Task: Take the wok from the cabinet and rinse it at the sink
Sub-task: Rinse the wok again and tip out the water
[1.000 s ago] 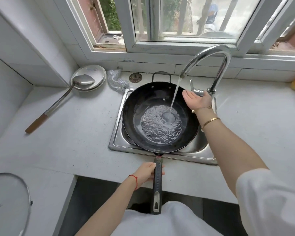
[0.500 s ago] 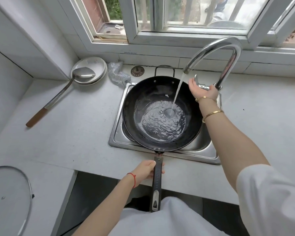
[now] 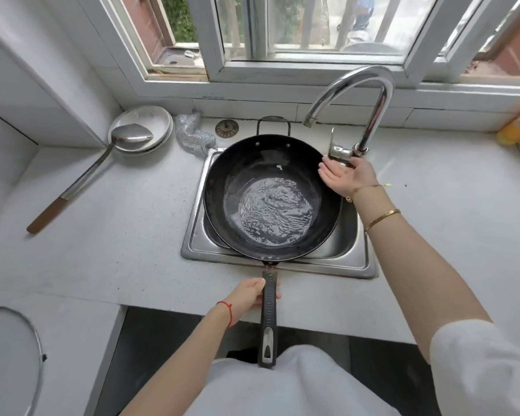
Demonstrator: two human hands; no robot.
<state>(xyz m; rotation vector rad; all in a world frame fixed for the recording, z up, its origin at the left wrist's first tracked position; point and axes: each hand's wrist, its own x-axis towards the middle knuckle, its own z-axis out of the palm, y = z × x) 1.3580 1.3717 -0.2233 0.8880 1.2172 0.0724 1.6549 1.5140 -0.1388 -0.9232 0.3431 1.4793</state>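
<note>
White countertop runs beneath a window, with a steel sink set into it. Across that sink rests the wok, its bowl holding a pool of rippled water, presumably laid over the basin so spills drain away. No stream falls from the faucet spout (the tap appears shut off).

Left hand wraps its fingers round the long black handle near the bowl end, the rest of the handle trailing back from the grip toward the person's body; holding close to the bowl likely gives better leverage for tipping. That forearm reaches straight forward, wrist level.

Right hand hovers beyond the far right rim, palm up and fingers loosely spread, holding nothing, just beside the faucet lever; whether it touches the lever I cannot tell. Its arm extends nearly straight across the counter.

Left of the grip and farther back lie a ladle resting in a stack of plates.
</note>
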